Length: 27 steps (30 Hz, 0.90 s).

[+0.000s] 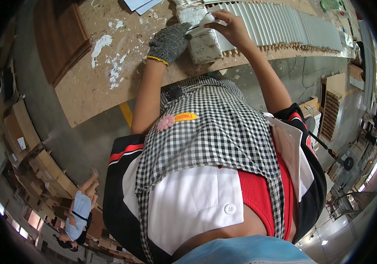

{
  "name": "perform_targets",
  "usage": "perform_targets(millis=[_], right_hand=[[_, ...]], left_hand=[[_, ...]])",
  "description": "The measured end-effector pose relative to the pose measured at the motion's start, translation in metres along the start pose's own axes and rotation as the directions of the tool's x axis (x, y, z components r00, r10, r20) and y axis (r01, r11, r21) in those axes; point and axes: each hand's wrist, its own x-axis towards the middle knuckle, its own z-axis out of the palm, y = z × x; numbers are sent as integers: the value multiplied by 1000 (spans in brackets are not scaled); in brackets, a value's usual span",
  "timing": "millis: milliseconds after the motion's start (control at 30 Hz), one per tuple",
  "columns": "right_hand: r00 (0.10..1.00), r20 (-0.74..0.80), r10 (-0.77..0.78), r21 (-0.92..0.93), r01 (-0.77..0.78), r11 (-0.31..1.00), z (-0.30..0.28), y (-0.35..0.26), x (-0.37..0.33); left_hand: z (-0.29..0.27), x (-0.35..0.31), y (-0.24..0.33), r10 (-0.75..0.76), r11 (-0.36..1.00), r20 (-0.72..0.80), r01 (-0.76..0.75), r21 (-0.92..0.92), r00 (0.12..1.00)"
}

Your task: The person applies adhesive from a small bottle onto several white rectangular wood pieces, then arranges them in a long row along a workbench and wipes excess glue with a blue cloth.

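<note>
My left hand (169, 43), in a dark grey knit glove with a yellow cuff, has its fingers closed at the left end of a flat white strip (195, 30) with a dark line along it. My bare right hand (232, 28) pinches a small rounded white piece (207, 19) against the strip's upper right part. What this piece is, I cannot make out. Both hands are above a pale block (205, 49) smeared with white, near the bench's front edge. Close to my right hand, many thin white slats (281, 26) stand in a long curving row.
The wooden workbench (122, 86) has dried white smears on its left part. Brown boards (61, 39) are stacked at the far left, and white sheets (141, 5) lie at the back. Stacked panels (333, 105) stand right of the bench. Another person (79, 213) is at the lower left among cartons.
</note>
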Motion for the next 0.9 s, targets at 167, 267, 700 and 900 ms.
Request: perform_targets(millis=[167, 267, 700, 900], right_hand=[[1000, 10, -6, -81, 7, 997, 3, 7, -3], [1000, 31, -1, -84, 3, 996, -8, 13, -3], [997, 3, -80, -70, 80, 994, 1, 7, -2], [996, 22, -86, -136, 88, 987, -21, 13, -3]], left_hand=[[-3, 1, 2, -36, 999, 58, 35, 19, 998], [-2, 1, 0, -35, 999, 49, 36, -22, 998], [-2, -6, -1, -16, 998, 23, 15, 62, 1000], [-11, -9, 4, -60, 997, 72, 56, 54, 996]])
